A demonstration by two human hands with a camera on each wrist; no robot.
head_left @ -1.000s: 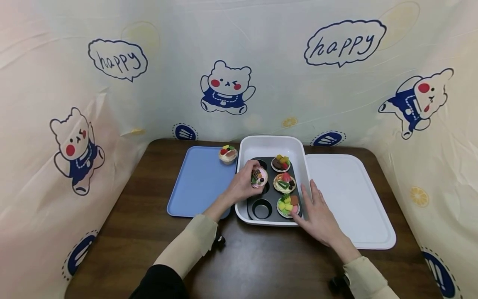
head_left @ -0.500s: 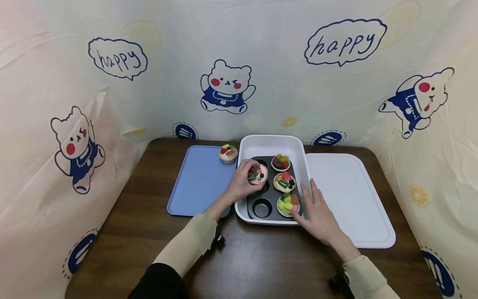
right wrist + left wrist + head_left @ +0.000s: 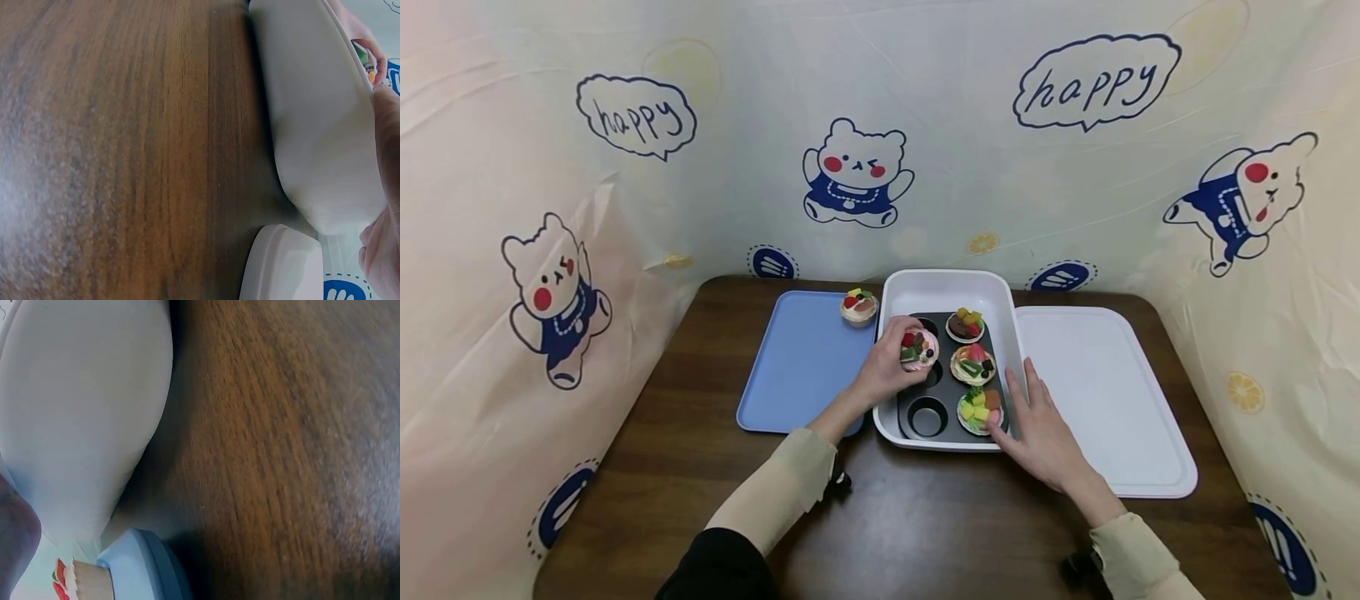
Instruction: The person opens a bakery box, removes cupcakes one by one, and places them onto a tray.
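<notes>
Between thumb and fingers, my left hand (image 3: 883, 368) grips a toy cupcake (image 3: 921, 352) with pink frosting and fruit pieces. It is over the left row of a dark muffin tin (image 3: 953, 407), which lies inside a white basin (image 3: 947, 285). The tin's right row bears a chocolate cupcake (image 3: 965, 326), a strawberry-and-kiwi one (image 3: 973, 365) and a green-and-yellow one (image 3: 981, 412). My right hand (image 3: 1047, 437) lies at the basin's right side with fingers spread, its thumb beside the green-and-yellow cupcake. The left fingers partly hide the held cupcake's side.
A blue tray (image 3: 805, 358) lies left of the basin, with another cupcake (image 3: 859, 308) at its far right corner. To the right is a white tray (image 3: 1090, 392). All stand on a brown wooden table (image 3: 917, 517), with a printed curtain (image 3: 715, 200) behind.
The left hand has turned and shifted the pink cupcake slightly while keeping it over the same part of the tin. The right hand has stayed in place.
</notes>
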